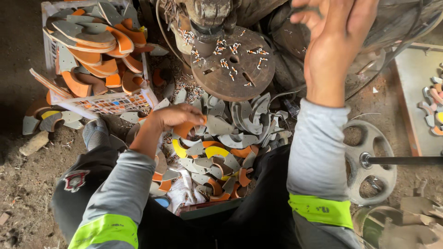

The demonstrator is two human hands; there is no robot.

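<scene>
White crate (99, 103): orange and grey cutouts (92, 41), heaped. Left hand (177, 117) grips a grey curved piece (219, 125); right hand (334, 39) raised, grip unclear.

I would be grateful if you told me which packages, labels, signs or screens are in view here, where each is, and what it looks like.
Crate: upper left, white plastic lattice, tilted, piled with orange and grey curved cut pieces.
Sleeve patch: lower left on dark clothing, small shield shape, red, white and black.
Reflective band mark: on the right sleeve, small dark print on yellow-green.
No signs or screens show.
</scene>
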